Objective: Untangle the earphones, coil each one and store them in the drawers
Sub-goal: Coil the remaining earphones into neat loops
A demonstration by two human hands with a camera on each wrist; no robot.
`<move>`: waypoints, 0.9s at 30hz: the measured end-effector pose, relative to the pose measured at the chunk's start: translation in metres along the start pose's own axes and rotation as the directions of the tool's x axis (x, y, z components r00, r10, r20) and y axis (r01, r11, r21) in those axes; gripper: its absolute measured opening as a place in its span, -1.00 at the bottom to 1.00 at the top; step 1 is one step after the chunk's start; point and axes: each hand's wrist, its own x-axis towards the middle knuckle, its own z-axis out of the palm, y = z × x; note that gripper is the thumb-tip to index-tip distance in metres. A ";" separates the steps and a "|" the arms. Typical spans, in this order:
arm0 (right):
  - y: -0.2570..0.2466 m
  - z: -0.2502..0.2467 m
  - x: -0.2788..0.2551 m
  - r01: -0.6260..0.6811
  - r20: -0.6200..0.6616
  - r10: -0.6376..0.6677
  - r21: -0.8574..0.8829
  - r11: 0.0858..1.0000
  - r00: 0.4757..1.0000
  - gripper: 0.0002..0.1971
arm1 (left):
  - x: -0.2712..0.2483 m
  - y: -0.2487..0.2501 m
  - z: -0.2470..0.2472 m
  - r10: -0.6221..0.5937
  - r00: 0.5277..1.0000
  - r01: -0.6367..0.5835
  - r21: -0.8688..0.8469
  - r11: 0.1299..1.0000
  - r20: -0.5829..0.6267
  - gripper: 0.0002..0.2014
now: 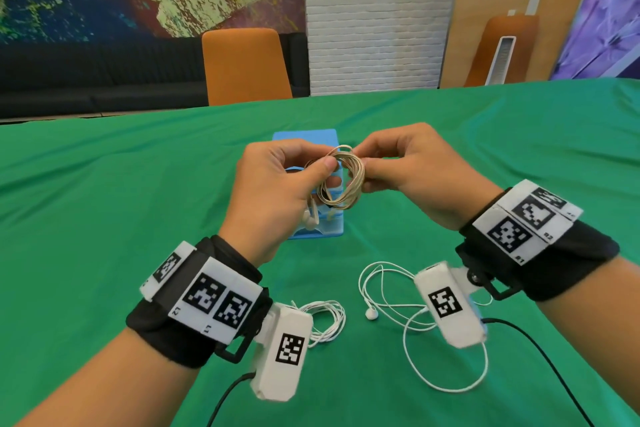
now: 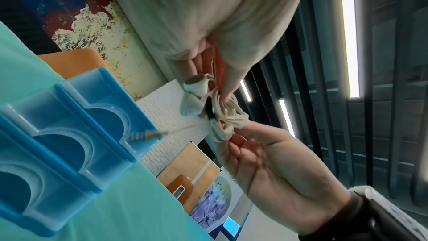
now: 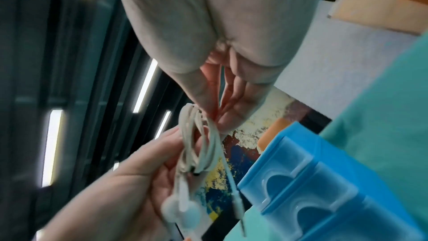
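Observation:
A beige earphone coil (image 1: 343, 178) hangs in the air above the blue drawer unit (image 1: 317, 225). My left hand (image 1: 277, 191) pinches its left side between thumb and fingers, and its two earbuds (image 1: 310, 217) dangle below. My right hand (image 1: 405, 172) pinches the coil's right side. The left wrist view shows the coil (image 2: 223, 119), the earbuds (image 2: 195, 87) and the plug (image 2: 143, 135) hanging near the drawers (image 2: 69, 135). In the right wrist view the coil (image 3: 199, 142), earbuds (image 3: 180, 208) and plug (image 3: 238, 208) hang beside the drawers (image 3: 324, 186).
Two white earphones lie on the green tablecloth (image 1: 104, 201) near me: a coiled one (image 1: 327, 321) by my left wrist, a loose one (image 1: 391, 298) by my right wrist. An orange chair (image 1: 242, 66) stands at the far edge. Black cables trail from the wrist cameras.

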 end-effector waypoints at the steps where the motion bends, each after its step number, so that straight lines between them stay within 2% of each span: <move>1: 0.000 0.002 -0.002 -0.052 0.002 0.052 0.123 0.991 0.999 -0.90 | 0.000 0.000 0.001 0.005 1.000 -0.005 -0.004 1.000 -0.013 -0.91; 3: -0.003 0.003 -0.004 -0.139 0.032 0.137 0.335 0.932 0.990 -0.83 | 0.001 -0.002 0.000 0.033 0.999 -0.033 0.019 0.999 -0.034 -0.91; 4: -0.004 0.003 -0.005 -0.159 0.055 0.149 0.389 0.908 0.987 -0.80 | 0.002 -0.003 0.000 0.049 0.998 -0.047 0.034 0.998 -0.039 -0.90; 7: -0.006 0.005 -0.008 -0.140 0.060 0.127 0.358 0.923 0.990 -0.66 | 0.004 -0.003 -0.002 0.077 0.996 -0.075 0.063 0.995 -0.035 -0.89; 9: -0.006 0.009 -0.008 -0.114 0.003 0.118 0.298 0.948 0.993 -0.70 | 0.004 -0.004 -0.002 0.087 0.996 -0.084 0.081 0.993 -0.028 -0.90; 11: -0.006 0.009 -0.007 -0.152 -0.006 0.162 0.306 0.940 0.987 -0.72 | 0.004 -0.005 -0.002 0.099 0.995 -0.096 0.112 0.989 -0.022 -0.90; 13: -0.006 0.007 -0.007 -0.249 0.054 0.247 0.378 0.892 0.967 -0.71 | 0.004 -0.006 -0.002 0.119 0.993 -0.116 0.158 0.981 -0.007 -0.89; 15: -0.006 0.003 -0.008 -0.350 0.156 0.314 0.491 0.798 0.936 -0.72 | 0.003 -0.006 -0.003 0.135 0.991 -0.135 0.179 0.975 0.011 -0.88; 17: -0.007 -0.002 -0.011 -0.416 0.254 0.330 0.574 0.705 0.909 -0.73 | 0.002 -0.006 -0.003 0.149 0.988 -0.153 0.182 0.971 0.035 -0.87; 19: -0.008 -0.003 -0.013 -0.436 0.299 0.318 0.596 0.674 0.900 -0.72 | 0.001 -0.006 -0.003 0.158 0.986 -0.166 0.197 0.966 0.055 -0.87; 21: -0.007 -0.001 -0.013 -0.399 0.262 0.303 0.528 0.749 0.916 -0.66 | 0.000 -0.007 -0.002 0.156 0.986 -0.165 0.201 0.966 0.060 -0.87; 24: -0.006 0.006 -0.011 -0.262 0.109 0.242 0.262 0.929 0.964 -0.60 | 0.001 -0.010 -0.004 0.149 0.988 -0.154 0.198 0.968 0.040 -0.88; 27: -0.006 0.009 -0.009 -0.138 0.014 0.137 0.032 0.990 0.990 -0.61 | 0.003 -0.012 -0.007 0.147 0.989 -0.148 0.195 0.970 0.016 -0.88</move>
